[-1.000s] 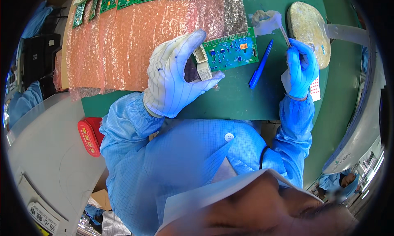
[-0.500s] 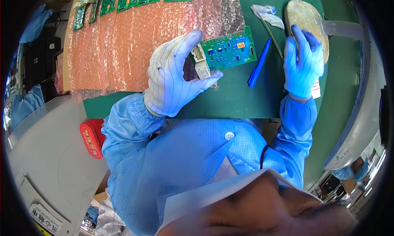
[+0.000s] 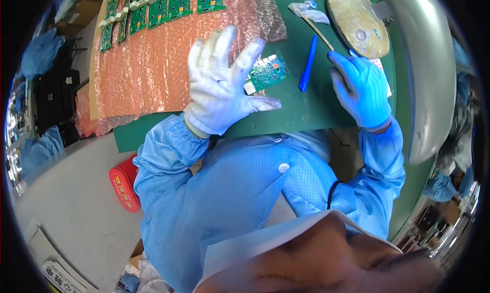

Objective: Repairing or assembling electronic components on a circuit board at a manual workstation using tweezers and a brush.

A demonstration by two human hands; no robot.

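Observation:
My left hand (image 3: 219,84), in a white striped glove, is open with fingers spread. A small green circuit board (image 3: 269,74) with white connectors lies just right of it, between thumb and forefinger level, with no finger gripping it. My right hand (image 3: 363,91), gloved and blue-lit, has its forefinger tip at the near end of a thin stick (image 3: 317,32); thumb and forefinger are apart. The stick's far end is by a crumpled white cloth (image 3: 312,12). A blue pen (image 3: 308,66) lies between the board and my right hand.
Several green circuit boards (image 3: 178,6) lie in a row on pink bubble wrap (image 3: 148,73) at the far left. An oval beige pad (image 3: 352,20) stands beyond my right hand. A grey curved lamp arm (image 3: 434,89) borders the green mat (image 3: 291,109). A red box (image 3: 124,186) is below left.
My left fingers have spread away from the circuit board. My right hand has come off the oval pad, nearer to me, to the stick's end. The whole view has shifted.

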